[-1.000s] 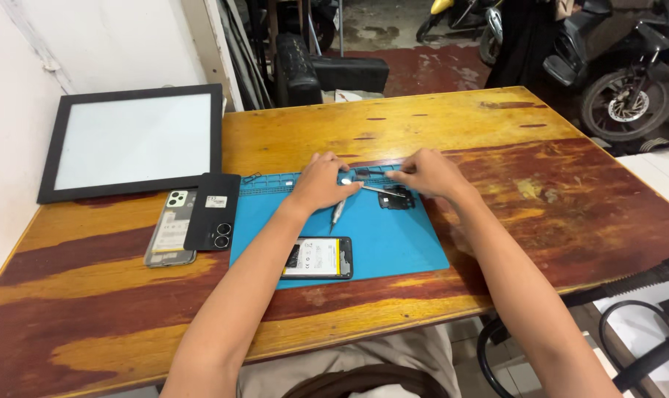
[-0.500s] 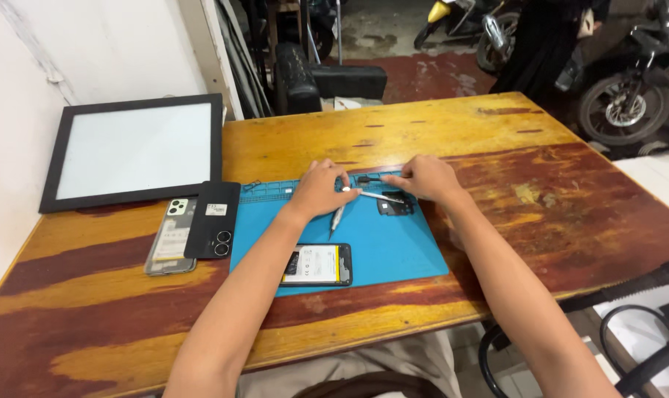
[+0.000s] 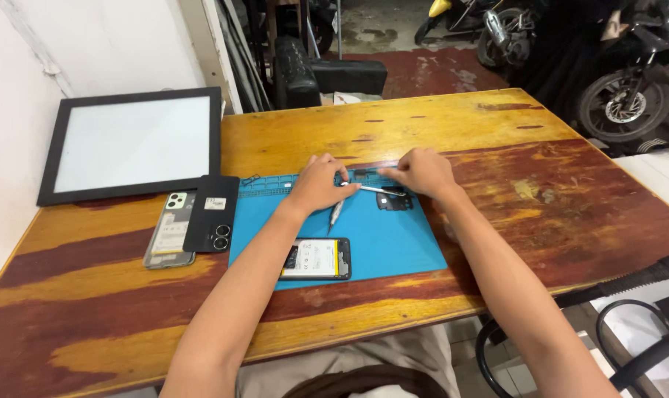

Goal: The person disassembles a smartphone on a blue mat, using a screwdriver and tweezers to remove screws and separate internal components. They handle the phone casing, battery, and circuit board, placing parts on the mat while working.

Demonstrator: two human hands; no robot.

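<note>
My left hand (image 3: 318, 184) rests at the far edge of the blue work mat (image 3: 401, 239), fingers curled down by the mat's small compartments. My right hand (image 3: 420, 172) holds thin metal tweezers (image 3: 371, 189), their tip pointing left toward the left hand's fingers. A small black phone part (image 3: 393, 200) lies on the mat just under the right hand. A grey screwdriver (image 3: 336, 214) lies on the mat below the left hand. An opened phone (image 3: 316, 259) with its insides showing lies near the mat's front edge, between my forearms.
Left of the mat lie a black phone back cover (image 3: 213, 213) and a clear-cased phone (image 3: 170, 230). A black-framed white panel (image 3: 133, 141) sits at the far left of the wooden table (image 3: 555, 191). Motorbikes (image 3: 629, 88) and a black chair stand beyond the table.
Both hands stay at the mat's far edge with hardly any shift. The view has tilted slightly.
</note>
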